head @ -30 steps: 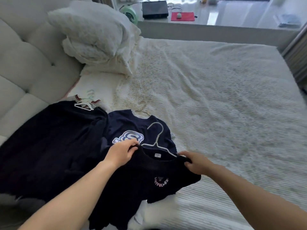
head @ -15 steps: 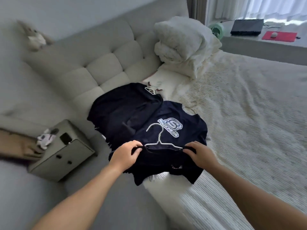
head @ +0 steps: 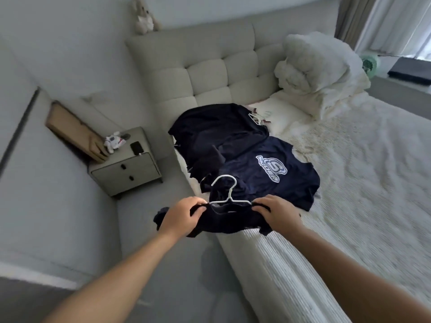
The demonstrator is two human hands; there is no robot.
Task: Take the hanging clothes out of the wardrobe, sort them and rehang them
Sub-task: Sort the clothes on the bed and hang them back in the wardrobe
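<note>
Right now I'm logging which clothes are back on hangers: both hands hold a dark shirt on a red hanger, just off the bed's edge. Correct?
Not quite: the hanger is white, not red, as the head view shows. The rest stands: the left hand and right hand hold the dark shirt by its shoulders at the edge of the bed.

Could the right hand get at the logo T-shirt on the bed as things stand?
Probably not yet: the right hand has its grip on the hangered dark shirt. The logo T-shirt lies uncovered just beyond.
</note>
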